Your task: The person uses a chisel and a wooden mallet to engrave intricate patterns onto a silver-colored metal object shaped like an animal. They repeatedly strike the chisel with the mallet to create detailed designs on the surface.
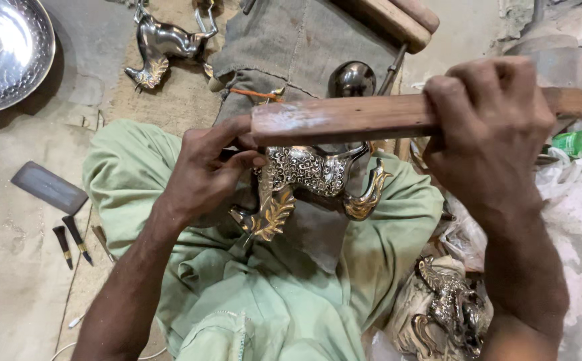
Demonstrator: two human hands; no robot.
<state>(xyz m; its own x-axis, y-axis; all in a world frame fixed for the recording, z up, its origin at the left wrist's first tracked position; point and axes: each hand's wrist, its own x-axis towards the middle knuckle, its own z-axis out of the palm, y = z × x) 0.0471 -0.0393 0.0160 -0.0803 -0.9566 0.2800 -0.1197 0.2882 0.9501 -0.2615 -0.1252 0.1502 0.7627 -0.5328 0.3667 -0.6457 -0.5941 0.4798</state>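
At frame centre, on your lap, an embossed silver-and-gold animal figure point(311, 180) lies just under a wooden stick point(344, 119) running left to right, your right hand point(491, 127) fisted around it, your left hand point(207, 167) pinching the figure, green bottle point(581, 144) far right.

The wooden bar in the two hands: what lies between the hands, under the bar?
In the head view, the ornate silver and gold figurine sits under the wooden bar, between the left hand and the right hand.
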